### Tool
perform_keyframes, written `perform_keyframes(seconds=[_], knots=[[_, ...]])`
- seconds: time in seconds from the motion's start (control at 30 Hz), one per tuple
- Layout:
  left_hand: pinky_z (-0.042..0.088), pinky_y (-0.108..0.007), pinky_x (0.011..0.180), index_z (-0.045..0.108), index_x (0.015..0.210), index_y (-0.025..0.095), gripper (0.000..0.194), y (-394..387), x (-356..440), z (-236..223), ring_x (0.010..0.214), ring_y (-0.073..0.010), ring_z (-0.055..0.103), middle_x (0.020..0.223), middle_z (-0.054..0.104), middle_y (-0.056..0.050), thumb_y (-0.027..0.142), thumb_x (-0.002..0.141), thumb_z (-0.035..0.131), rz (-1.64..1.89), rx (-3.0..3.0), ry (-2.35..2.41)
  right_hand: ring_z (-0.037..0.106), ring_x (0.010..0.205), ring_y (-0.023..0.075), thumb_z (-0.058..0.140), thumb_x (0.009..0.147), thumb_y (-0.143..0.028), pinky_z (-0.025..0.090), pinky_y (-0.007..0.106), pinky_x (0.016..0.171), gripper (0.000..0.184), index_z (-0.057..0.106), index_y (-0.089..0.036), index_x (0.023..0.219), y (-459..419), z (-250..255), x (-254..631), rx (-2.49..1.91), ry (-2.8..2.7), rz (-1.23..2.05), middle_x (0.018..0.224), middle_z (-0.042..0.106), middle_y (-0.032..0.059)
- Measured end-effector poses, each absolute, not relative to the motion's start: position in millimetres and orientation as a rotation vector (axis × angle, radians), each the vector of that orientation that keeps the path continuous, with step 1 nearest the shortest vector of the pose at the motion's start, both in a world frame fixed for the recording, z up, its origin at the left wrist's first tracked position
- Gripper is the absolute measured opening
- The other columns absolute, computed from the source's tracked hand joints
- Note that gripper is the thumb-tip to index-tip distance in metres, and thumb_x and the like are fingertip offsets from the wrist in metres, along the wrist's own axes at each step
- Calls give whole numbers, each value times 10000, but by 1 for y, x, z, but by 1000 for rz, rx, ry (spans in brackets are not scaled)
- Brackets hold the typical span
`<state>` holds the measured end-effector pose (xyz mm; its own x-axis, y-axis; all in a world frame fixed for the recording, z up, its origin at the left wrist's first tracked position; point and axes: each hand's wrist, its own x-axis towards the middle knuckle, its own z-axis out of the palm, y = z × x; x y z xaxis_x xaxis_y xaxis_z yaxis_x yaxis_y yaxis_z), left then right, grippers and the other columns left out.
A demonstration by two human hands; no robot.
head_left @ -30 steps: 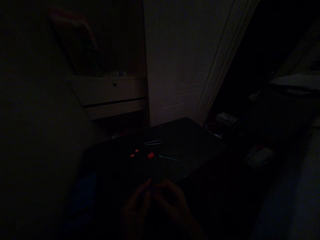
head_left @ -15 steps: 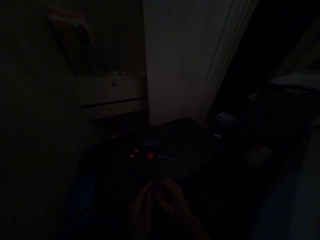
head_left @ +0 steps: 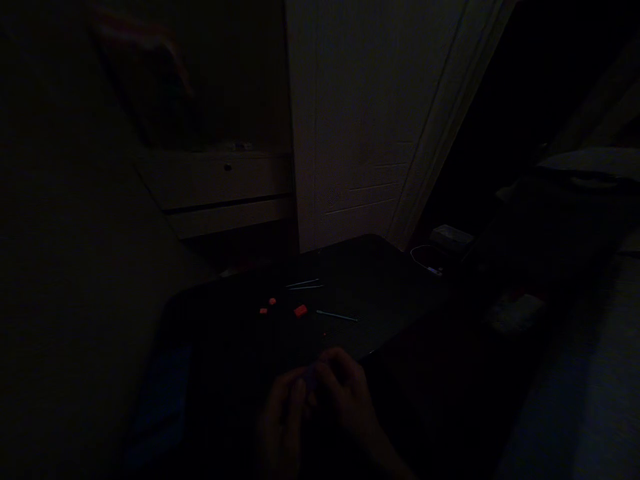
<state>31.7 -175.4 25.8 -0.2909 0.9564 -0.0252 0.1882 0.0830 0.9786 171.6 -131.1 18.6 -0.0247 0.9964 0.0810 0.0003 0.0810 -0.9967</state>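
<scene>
In the dim light at the near edge of a dark table (head_left: 380, 287), my left hand (head_left: 285, 410) and my right hand (head_left: 346, 390) meet. Fingers of both are closed on a small, dark bluish-purple piece (head_left: 311, 379); its kind is too dark to make out. Beyond them lies a red block (head_left: 301, 311), with two smaller red pieces, one (head_left: 273, 301) behind the other (head_left: 263, 311), to its left. A thin pale stick (head_left: 337, 315) rests to the right of the block. Two more thin sticks (head_left: 306, 285) lie farther back. A tiny red speck (head_left: 325, 333) sits just past my right hand.
A dark blue flat object (head_left: 160, 393) lies at the left. Behind the table stand a pale door panel (head_left: 360, 133) and a drawer unit (head_left: 225, 183). To the right are a box (head_left: 451, 237), a white cable (head_left: 423, 248) and a dark bag-like shape (head_left: 565, 227).
My right hand has shifted slightly up, and its fingers now lie over the piece. More of the bluish-purple piece shows between my hands. The things on the table have stayed put.
</scene>
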Motion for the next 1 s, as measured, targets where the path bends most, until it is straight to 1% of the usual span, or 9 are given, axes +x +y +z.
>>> perform_keyframes(seconds=[0.13, 0.27, 0.43, 0.6, 0.7, 0.83, 0.87, 0.93, 1.0], knots=[[653, -332, 705, 844, 1096, 154, 745, -172, 27, 29, 779, -265, 796, 886, 853, -107, 825, 780, 770, 1306, 895, 1536, 707, 762, 200, 716, 997, -520, 580, 286, 709, 319, 731, -203, 961, -134, 23, 171, -1108, -1243, 1210, 828, 732, 18], [641, -425, 1018, 860, 1196, 184, 743, -172, 20, 24, 1195, -357, 779, 1274, 841, -160, 781, 755, 827, 1273, 823, 1400, 765, 937, 220, 739, 1013, -306, 612, 313, 864, 132, 806, -249, 1111, -136, 28, 182, -1005, -1448, 867, 1022, 791, 51], [678, -529, 972, 882, 1096, 189, 752, -175, 22, 5, 1166, -429, 798, 1283, 832, -200, 817, 686, 839, 1325, 562, 1301, 790, 955, 231, 703, 1042, -186, 664, 331, 820, 315, 800, -326, 1306, -138, 26, 188, -921, -1648, 631, 1115, 773, 76], [572, -529, 1167, 838, 1235, 216, 732, -173, 23, 12, 1400, -415, 675, 1438, 768, -165, 765, 751, 830, 1335, 708, 1413, 757, 1158, 272, 736, 995, -137, 656, 408, 973, 578, 667, -379, 1516, -142, 28, 186, -824, -1823, 590, 1323, 746, 99], [574, -542, 1166, 820, 1232, 153, 796, -168, 22, 27, 1342, -423, 715, 1364, 803, -186, 704, 665, 909, 1294, 790, 1462, 756, 1170, 272, 671, 1004, -88, 652, 412, 974, 572, 687, -370, 1501, -142, 28, 188, -760, -1872, 662, 1327, 756, 103], [589, -559, 1136, 844, 1107, 139, 741, -165, 23, 37, 1228, -427, 777, 1242, 849, -190, 710, 635, 879, 1272, 860, 1516, 790, 1054, 250, 751, 1007, -138, 653, 380, 947, 359, 830, -375, 1266, -141, 27, 189, -820, -1743, 789, 1167, 807, 56], [602, -557, 1115, 847, 1095, 147, 720, -164, 23, 38, 1211, -426, 784, 1229, 855, -184, 706, 642, 868, 1270, 872, 1534, 790, 1045, 242, 766, 1006, -154, 655, 369, 950, 399, 800, -388, 1328, -142, 27, 188, -848, -1704, 819, 1175, 801, 49], [635, -540, 1056, 854, 1075, 161, 686, -164, 22, 39, 1177, -423, 797, 1206, 863, -173, 706, 659, 843, 1264, 900, 1566, 774, 1088, 238, 767, 1006, -165, 653, 370, 984, 622, 620, -414, 1557, -144, 29, 187, -886, -1672, 835, 1258, 768, 53], [653, -530, 1007, 868, 998, 174, 664, -164, 19, 38, 1115, -427, 814, 1136, 878, -166, 736, 646, 822, 1249, 924, 1603, 742, 1176, 250, 753, 1013, -172, 642, 391, 1032, 738, 490, -435, 1651, -145, 33, 186, -876, -1755, 816, 1349, 721, 64]])
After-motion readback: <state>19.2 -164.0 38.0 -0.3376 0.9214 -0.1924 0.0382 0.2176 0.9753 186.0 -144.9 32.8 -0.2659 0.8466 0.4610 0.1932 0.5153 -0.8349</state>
